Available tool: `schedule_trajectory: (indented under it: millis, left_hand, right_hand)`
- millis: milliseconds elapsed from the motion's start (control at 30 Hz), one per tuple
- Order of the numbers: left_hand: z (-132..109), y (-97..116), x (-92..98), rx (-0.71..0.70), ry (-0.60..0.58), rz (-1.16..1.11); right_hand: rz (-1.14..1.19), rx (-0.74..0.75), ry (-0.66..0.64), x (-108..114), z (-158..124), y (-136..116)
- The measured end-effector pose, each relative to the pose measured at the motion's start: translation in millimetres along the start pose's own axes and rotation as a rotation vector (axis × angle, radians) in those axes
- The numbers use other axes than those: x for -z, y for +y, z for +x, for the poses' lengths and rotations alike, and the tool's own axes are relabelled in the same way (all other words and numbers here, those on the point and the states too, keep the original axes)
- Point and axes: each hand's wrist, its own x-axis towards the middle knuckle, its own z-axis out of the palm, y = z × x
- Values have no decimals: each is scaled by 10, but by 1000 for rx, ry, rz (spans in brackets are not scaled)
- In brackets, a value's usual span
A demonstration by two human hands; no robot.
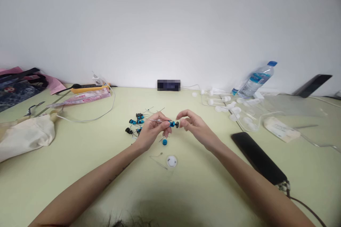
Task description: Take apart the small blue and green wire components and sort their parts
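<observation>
My left hand (154,130) is closed in a pinch on a thin metal pin carrying a small blue and black cylindrical part (174,124). My right hand (192,125) is right beside that part's end, fingers curled and pinching toward it. Behind my left hand lies a small pile of similar blue and black parts with wire leads (135,124). One loose blue part (164,142) lies below the hands, and a white round cap (172,161) with a thin pin next to it lies nearer to me.
On the pale green table (80,170): a black phone (257,158) at right, clear tubes with white caps (229,104), a water bottle (255,79), a white packet (281,129), a cloth bag (25,134) at left, a yellow power strip (87,87).
</observation>
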Motion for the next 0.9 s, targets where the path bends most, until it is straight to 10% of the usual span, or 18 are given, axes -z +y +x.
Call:
schedule_trajectory:
  millis: [167, 900]
  left_hand:
    - [8, 5, 15, 11, -26, 22]
    - [31, 15, 40, 60, -10, 52]
  right_hand:
    - [65, -28, -219, -14, -11, 23]
    - [216, -137, -164, -83, 26, 111]
